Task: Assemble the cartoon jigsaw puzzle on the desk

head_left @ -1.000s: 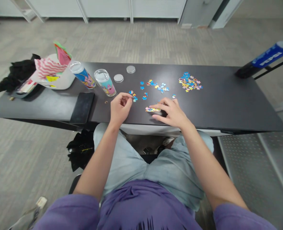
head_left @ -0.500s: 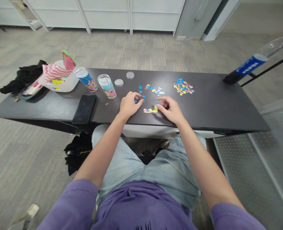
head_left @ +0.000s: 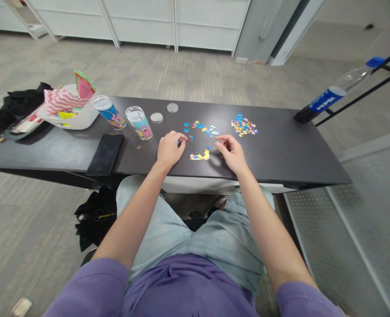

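My left hand [head_left: 171,149] rests low over the dark tabletop, fingers bent and thumb apart from them. A blue puzzle piece [head_left: 179,143] shows partly beneath it, and a blue-and-red puzzle piece [head_left: 191,138] lies just past its fingertips. My right hand [head_left: 232,154] hovers with a gap between thumb and forefinger; nothing shows between them. To its left lies a joined L-shaped strip of puzzle pieces [head_left: 200,156], mostly yellow with some pink and blue. Beyond the hands are two single blue pieces [head_left: 186,124] and a loose row of pieces [head_left: 211,130].
A heap of puzzle pieces [head_left: 244,125] lies right of the row. Leftward stand two clear-topped printed cans [head_left: 140,124], two round lids [head_left: 157,117], a black phone-like slab [head_left: 105,154] and a white basket [head_left: 89,116]. A Pepsi bottle [head_left: 327,97] leans at the right end.
The view has shifted a little. My right hand has drawn away rightward from the L-shaped strip. My left fingertips have pulled back slightly from the blue-and-red piece.
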Demonstrator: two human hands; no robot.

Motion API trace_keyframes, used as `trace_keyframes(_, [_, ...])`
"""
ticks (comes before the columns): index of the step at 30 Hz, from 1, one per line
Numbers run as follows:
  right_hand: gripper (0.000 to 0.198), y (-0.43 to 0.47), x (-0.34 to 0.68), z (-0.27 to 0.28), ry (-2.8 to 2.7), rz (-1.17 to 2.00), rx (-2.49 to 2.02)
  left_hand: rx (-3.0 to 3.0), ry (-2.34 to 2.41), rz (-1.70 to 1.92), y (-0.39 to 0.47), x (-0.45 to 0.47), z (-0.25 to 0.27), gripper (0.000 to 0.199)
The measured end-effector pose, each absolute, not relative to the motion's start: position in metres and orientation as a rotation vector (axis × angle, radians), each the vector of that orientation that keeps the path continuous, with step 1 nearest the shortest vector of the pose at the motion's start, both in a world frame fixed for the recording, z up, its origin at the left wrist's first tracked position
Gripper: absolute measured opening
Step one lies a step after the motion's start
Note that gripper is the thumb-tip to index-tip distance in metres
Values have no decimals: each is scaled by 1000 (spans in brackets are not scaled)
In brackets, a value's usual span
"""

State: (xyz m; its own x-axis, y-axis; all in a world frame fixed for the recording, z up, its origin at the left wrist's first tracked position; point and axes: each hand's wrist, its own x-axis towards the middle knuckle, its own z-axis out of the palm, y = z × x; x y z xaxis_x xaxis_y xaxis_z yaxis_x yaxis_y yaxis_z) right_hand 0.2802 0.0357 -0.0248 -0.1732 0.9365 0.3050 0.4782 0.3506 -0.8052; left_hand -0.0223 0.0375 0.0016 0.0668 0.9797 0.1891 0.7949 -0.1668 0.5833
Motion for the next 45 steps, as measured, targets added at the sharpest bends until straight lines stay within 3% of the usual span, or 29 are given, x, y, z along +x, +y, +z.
trace_keyframes(9, [38, 36, 274, -25, -1861, 711, -1287, 2051, 1778, 733, 91, -8, 15, 32])
trace_keyframes(18, [27, 34, 268, -21, -1783, 819, -1241, 2019, 1838, 556, 150, 11, 28, 11])
trace_keyframes(22, [27, 33, 263, -18, -1658, 882, -1210, 2011, 1801, 553, 154, 9, 28, 14])
trace_keyframes(25, [31, 33, 261, -16, -1611, 925, -1174, 2027, 1754, 595, 147, 6, 29, 17])
trace_keyframes(30, [46, 35, 261, -16, -1593, 923, -1165, 2015, 1508, 721, 106, -20, 23, 7])
trace_keyframes(34, [51, 38, 264, -24, -1591, 900, -1175, 1933, 1264, 839, 51, -63, 12, 24])
trace_keyframes(37, [55, 42, 267, -30, -1620, 867, -1159, 1943, 1247, 759, 19, -90, 3, 27])
trace_keyframes(45, [50, 47, 279, -37, -1655, 789, -1149, 2049, 1400, 1056, -4, -105, -17, 22])
